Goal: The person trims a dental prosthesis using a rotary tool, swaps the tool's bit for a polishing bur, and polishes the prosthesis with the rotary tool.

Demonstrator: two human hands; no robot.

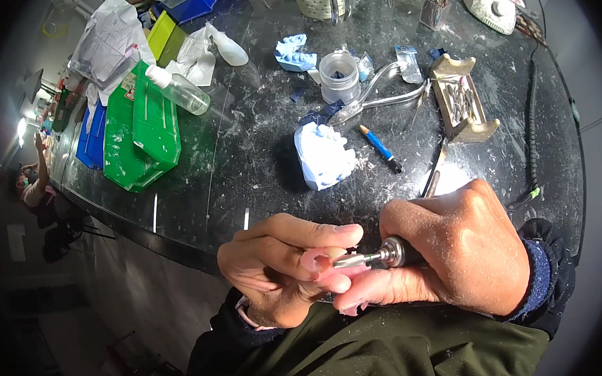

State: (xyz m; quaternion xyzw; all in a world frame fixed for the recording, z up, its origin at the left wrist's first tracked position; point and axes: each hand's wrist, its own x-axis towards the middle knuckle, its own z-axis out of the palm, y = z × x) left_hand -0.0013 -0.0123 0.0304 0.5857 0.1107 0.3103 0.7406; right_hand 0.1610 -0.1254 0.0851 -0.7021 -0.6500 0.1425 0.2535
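Note:
Close to my lap, my left hand (271, 265) grips a pink acrylic denture base (314, 261) between thumb and fingers. My right hand (463, 247) is wrapped around a rotary handpiece (393, 251), its metal bur (350, 260) pointing left and lying against or just over the pink piece. From the picture I cannot tell whether the bur is turning. The right thumb presses near the lower edge of the denture base; fingers cover much of it. Pale dust speckles my right hand. Beyond my hands stands a pale blue dental cast (323, 155) on the black table.
A blue pencil (381, 148), pliers (378, 102), a clear jar (340, 79) and a wooden bur holder (473, 126) lie beyond my hands. A second cast (296, 56) sits farther back. Green bin (142, 129) and spray bottle (185, 92) stand left. A coiled cord (532, 119) runs along the right.

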